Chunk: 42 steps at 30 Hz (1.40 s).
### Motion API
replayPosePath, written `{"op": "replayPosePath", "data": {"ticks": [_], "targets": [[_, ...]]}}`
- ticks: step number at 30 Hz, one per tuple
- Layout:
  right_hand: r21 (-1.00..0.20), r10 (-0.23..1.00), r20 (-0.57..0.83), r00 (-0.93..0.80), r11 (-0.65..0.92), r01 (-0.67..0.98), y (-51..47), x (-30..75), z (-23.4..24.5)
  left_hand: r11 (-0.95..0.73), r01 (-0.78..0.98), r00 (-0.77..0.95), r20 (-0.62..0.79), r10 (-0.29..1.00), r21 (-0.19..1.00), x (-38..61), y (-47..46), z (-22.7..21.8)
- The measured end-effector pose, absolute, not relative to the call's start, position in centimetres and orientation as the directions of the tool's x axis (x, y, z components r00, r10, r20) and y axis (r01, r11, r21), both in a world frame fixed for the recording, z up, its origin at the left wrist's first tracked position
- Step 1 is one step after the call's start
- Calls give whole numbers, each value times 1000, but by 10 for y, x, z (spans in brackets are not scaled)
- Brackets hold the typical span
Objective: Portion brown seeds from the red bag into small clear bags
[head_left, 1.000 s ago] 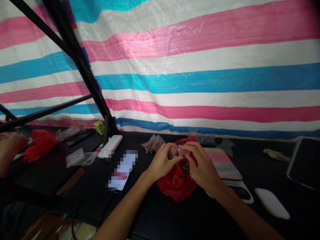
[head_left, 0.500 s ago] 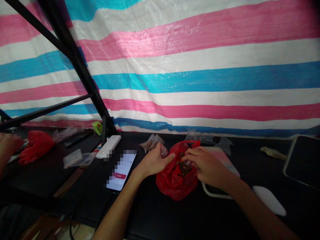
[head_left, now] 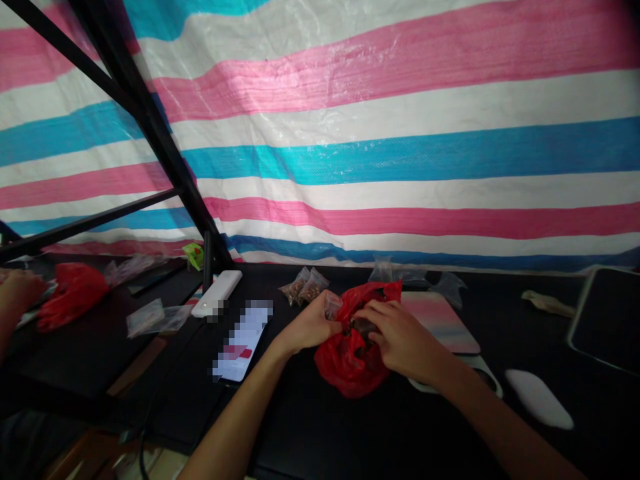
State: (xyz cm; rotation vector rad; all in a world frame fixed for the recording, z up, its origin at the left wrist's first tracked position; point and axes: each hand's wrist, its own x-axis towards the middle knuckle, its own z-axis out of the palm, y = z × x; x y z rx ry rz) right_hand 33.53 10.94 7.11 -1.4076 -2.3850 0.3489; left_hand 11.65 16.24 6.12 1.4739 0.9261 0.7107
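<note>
A red plastic bag (head_left: pixel 350 360) with dark brown bits inside sits open on the black table (head_left: pixel 325 427). My left hand (head_left: pixel 307 327) pinches a small clear pouch (head_left: pixel 332 305) at the bag's left rim. My right hand (head_left: pixel 400 340) reaches into the bag's mouth with fingers curled; what they hold is hidden. Two small filled clear pouches (head_left: pixel 305 287) lie just behind the left hand.
A phone (head_left: pixel 243 340) and a white power bank (head_left: pixel 219 293) lie to the left. A scale with a striped top (head_left: pixel 440 323) and a white mouse (head_left: pixel 537 407) are on the right. Another person's hand (head_left: pixel 15 293) and a second red bag (head_left: pixel 70 293) are far left. A black frame post (head_left: pixel 207 260) rises nearby.
Both hands came down from pinching a pouch above the bag. The left hand now holds an empty pouch at the rim while the right has dipped into the bag.
</note>
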Motion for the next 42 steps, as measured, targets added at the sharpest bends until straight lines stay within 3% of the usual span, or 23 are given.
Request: {"op": "replayPosePath", "data": {"ticks": [4,9,15,22,29,34,38,42], "targets": [[-393,902,196,-384,431,812,110,332,67,89,122,383,-130,915,989,118,165,64],[-352,905,219,-365,422,836,107,329,69,62,38,297,-71,952,997,122,168,65],[-401,923,208,-324,382,833,105,321,65,115,-35,344,-96,934,993,127,164,67],[-467,921,251,-300,386,796,106,319,61,55,-96,365,-17,931,994,130,163,70],[-645,933,321,-161,340,685,113,320,52,-188,37,268,172,948,981,127,170,68],[-723,904,419,-87,390,570,118,323,58,-421,222,238,370,898,879,123,173,66],[-712,880,470,-72,426,559,115,324,66,-544,435,357,417,836,718,120,168,67],[-611,834,524,-171,509,606,110,322,70,-620,448,456,432,778,645,123,159,70]]}}
